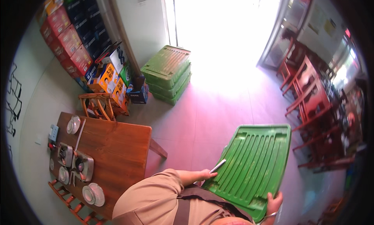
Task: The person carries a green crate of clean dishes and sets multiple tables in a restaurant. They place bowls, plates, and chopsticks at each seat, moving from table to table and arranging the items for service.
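Note:
Held against the front of my body is a green plastic crate [251, 166] with a ribbed, scuffed lid, slightly tilted. My left hand [209, 174] grips its left edge near the lower corner. A slim white object [218, 166] also sticks out of that hand over the lid; what it is cannot be made out. At the crate's lower right edge, my right hand [274, 202] has its thumb on top and its fingers mostly hidden around the side. A silver bracelet [271, 214] circles the right wrist.
Left of me stands a wooden table [122, 146] with portable stoves [83, 166] and stacked dishes [93, 194]. Several green crates [168, 73] are stacked beside the bright doorway [222, 26]. Cartons [106, 79] line the left wall, and wooden chairs [309, 93] the right.

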A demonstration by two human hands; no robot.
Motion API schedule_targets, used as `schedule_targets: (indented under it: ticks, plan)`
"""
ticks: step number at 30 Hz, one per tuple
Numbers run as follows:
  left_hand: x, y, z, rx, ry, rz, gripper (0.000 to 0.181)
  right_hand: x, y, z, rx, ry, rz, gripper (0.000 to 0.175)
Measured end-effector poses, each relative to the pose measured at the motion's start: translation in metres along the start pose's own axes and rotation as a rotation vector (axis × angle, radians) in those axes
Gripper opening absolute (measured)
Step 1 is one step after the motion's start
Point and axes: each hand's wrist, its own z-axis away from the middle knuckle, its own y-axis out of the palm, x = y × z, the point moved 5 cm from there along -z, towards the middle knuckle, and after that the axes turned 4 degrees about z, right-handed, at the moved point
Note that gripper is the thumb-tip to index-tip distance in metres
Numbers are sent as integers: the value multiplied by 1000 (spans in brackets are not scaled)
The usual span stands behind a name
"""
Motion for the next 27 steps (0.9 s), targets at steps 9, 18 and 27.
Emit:
schedule_targets:
  ticks: [9,18,27]
  plan:
    - [-143,-175,-51,54,220,14,53,184,73,-112,-60,-167,-70,34]
    - [-164,-395,-60,-316,294,523,63,313,225,-257,109,-391,-114,32]
    - [-178,-619,-13,-1134,559,548,57,443,446,-427,525,-432,-395,28]
